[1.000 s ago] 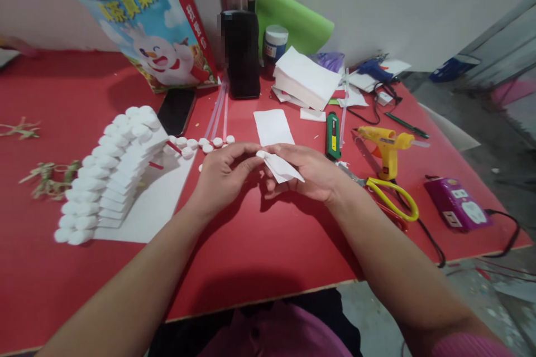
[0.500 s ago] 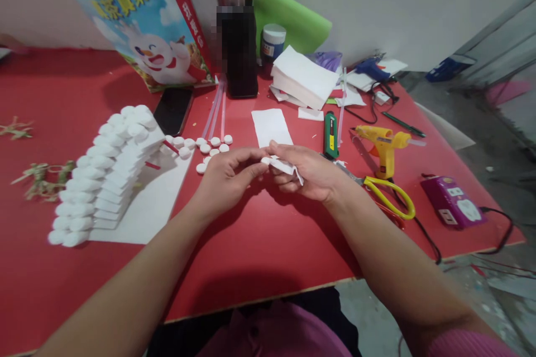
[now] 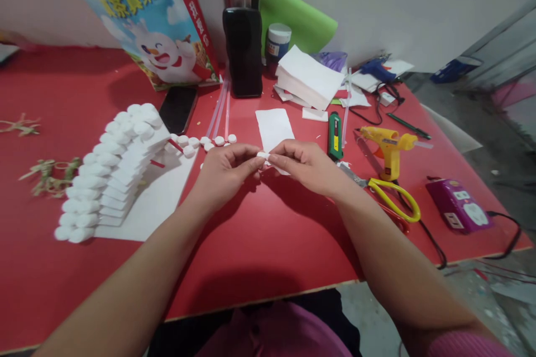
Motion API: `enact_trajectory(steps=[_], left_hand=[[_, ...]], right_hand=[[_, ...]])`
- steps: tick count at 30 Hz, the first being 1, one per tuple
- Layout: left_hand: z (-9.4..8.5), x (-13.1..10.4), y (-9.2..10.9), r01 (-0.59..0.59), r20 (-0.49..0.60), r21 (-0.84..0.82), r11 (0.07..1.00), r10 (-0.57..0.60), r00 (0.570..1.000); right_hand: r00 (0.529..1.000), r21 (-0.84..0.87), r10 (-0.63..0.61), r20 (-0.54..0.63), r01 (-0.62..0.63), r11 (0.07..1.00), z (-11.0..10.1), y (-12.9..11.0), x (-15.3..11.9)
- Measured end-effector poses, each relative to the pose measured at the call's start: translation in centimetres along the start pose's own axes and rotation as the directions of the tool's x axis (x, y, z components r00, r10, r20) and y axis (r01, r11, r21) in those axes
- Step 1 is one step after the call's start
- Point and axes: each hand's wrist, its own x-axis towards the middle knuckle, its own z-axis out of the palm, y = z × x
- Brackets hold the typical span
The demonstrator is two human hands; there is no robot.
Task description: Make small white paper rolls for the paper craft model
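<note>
Above the middle of the red table [image 3: 268, 245], my left hand [image 3: 224, 175] and my right hand [image 3: 305, 167] meet at the fingertips. Both pinch a small white paper strip [image 3: 263, 155], seemingly rolled at its left end; the fingers hide most of it. Just behind them lies a flat white sheet [image 3: 275, 125]. Several small white discs [image 3: 220, 140] lie beyond my left hand, some hidden by it. To the left, a curved stepped model [image 3: 121, 178] of white blocks, topped with rows of white discs, stands on a white board [image 3: 163, 201].
Right of my hands lie a green utility knife [image 3: 335, 136], yellow-handled scissors [image 3: 393, 198], a yellow glue gun [image 3: 389, 150] and a purple power box [image 3: 458, 206] with cables. Behind are glue sticks [image 3: 218, 109], phones, a paper stack [image 3: 310, 78] and a printed bag [image 3: 163, 22].
My right hand has turned over, from palm up around the paper to a fingertip pinch from above. The loose paper tail has gone mostly out of sight. The view has shifted slightly.
</note>
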Motion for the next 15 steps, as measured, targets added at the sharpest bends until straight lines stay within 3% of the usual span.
enact_trajectory(steps=[4, 10, 15], left_hand=[[0.0, 0.0, -0.1, 0.06, 0.019, -0.064, 0.996, -0.059, 0.998], [0.1, 0.0, -0.4, 0.084, 0.012, -0.11, 0.99, -0.083, 0.996], [0.4, 0.0, -0.3, 0.045, -0.053, -0.089, 0.995, -0.05, 0.997]], right_hand=[[0.999, -0.145, 0.012, -0.032, -0.016, 0.989, 0.4, -0.1, -0.2], [0.999, -0.063, 0.029, -0.032, -0.031, 0.998, 0.8, 0.0, -0.3], [0.987, -0.123, 0.02, -0.161, -0.04, 0.992, 1.7, 0.0, -0.3]])
